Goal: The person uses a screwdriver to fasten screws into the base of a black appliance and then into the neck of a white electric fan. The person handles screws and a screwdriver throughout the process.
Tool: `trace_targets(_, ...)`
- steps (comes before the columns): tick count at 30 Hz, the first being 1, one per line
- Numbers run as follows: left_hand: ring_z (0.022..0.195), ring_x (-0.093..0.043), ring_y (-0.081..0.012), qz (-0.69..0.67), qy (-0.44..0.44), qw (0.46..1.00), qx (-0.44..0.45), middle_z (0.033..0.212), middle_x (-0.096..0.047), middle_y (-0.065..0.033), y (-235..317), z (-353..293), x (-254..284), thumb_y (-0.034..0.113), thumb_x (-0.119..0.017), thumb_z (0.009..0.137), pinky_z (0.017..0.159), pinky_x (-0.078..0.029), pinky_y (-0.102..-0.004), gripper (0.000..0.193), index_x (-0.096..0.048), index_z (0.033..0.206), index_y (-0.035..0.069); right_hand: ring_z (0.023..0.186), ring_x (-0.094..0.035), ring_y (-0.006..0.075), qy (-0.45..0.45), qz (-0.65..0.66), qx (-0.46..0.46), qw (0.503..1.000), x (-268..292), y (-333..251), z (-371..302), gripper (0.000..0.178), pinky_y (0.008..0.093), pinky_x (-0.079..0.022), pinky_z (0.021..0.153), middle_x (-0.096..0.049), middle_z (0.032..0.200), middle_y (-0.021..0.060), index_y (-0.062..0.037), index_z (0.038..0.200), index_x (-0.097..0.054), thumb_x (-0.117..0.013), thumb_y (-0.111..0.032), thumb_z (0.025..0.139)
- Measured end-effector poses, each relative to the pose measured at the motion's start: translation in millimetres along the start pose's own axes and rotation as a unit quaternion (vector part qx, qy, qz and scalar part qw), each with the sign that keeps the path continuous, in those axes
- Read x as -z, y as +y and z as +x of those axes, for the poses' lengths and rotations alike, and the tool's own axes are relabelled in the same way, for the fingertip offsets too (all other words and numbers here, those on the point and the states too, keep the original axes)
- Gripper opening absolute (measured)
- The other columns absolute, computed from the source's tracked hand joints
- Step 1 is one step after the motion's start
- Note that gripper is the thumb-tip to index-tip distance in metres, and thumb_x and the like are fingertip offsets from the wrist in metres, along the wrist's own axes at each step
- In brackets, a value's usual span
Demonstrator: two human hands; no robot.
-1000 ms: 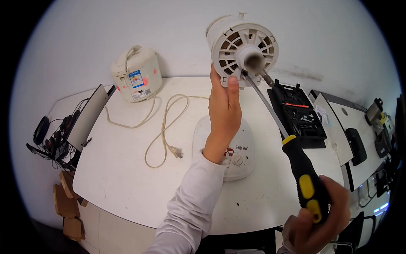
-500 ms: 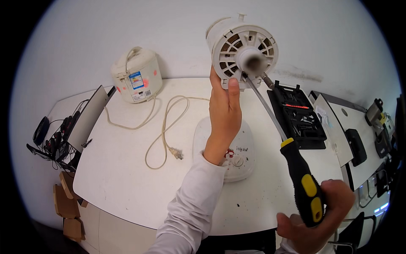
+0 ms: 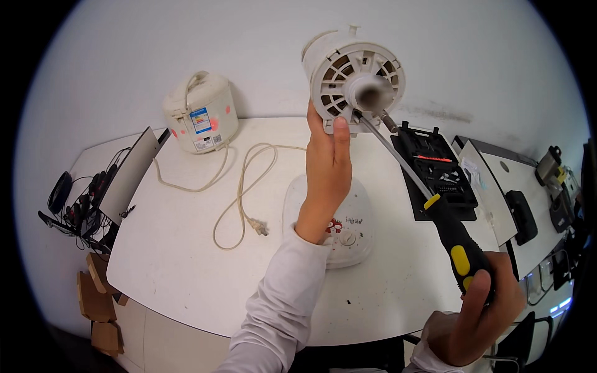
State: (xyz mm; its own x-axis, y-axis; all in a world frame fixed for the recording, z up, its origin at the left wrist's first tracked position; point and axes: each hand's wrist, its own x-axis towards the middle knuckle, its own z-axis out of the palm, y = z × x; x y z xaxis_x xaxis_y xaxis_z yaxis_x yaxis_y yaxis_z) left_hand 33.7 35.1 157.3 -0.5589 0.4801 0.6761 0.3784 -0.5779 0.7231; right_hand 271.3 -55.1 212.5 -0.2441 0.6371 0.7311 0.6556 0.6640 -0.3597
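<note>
My left hand (image 3: pixel 331 149) is closed round the lower part of a white fan motor housing (image 3: pixel 320 68), thumb against its front rim. A round slotted face and a central hub with a metal shaft (image 3: pixel 388 121) point toward me. My right hand (image 3: pixel 479 311) grips the black and yellow handle of a long screwdriver (image 3: pixel 404 165). The screwdriver's tip meets the slotted face just below the hub, near my left thumb. Below stands the white fan base (image 3: pixel 357 248), with a round knob and a red cartoon print, partly hidden by my left wrist.
A white rice cooker (image 3: pixel 202 112) stands at the back left. A pale cord with a plug (image 3: pixel 257 227) loops across the white table (image 3: pixel 174 261). An open black tool case (image 3: pixel 441 168) lies at the right. Dark crumbs dot the table. Cardboard boxes (image 3: pixel 96 301) are on the floor.
The motor housing has shifted slightly down and left in view. My right hand has changed its hold, fingers now round the handle's end, and the handle has moved up and right.
</note>
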Motion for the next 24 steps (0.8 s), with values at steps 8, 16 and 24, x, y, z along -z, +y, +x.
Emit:
trace_targets(8,0.126,-0.033,-0.0371,0.179,0.014,0.983,-0.033,0.134,-0.033,-0.0294,28,5,32,0.03,-0.049,0.091,0.103,-0.027,-0.0373,0.064,-0.025,0.132,-0.012,0.042,-0.042,0.0064,0.04,0.034,0.006,0.999,-6,9,5,0.042,0.0213,-0.026,0.038,-0.05,0.055,0.0057,0.0014,0.096,-0.057,-0.042,-0.037,0.093)
trace_targets(16,0.124,-0.038,-0.0301,0.265,0.008,0.95,-0.164,0.139,-0.035,-0.0099,65,3,41,0.011,-0.07,0.07,0.098,-0.033,-0.0463,0.08,-0.029,0.139,0.012,0.051,-0.042,0.0076,0.014,0.07,0.037,0.997,-4,6,2,0.055,0.0206,-0.029,0.045,-0.055,0.078,0.0108,-0.0011,0.116,-0.047,-0.039,-0.05,0.091)
trace_targets(24,0.126,-0.038,-0.0282,0.254,-0.034,0.947,-0.193,0.143,-0.032,-0.0091,45,9,31,0.0,-0.074,0.062,0.102,-0.035,-0.039,0.095,-0.024,0.141,0.011,0.057,-0.047,0.0102,0.014,0.12,-0.005,0.993,-6,13,-14,0.063,0.0228,-0.035,0.051,-0.053,0.087,0.0114,-0.0001,0.117,-0.046,-0.047,-0.055,0.086)
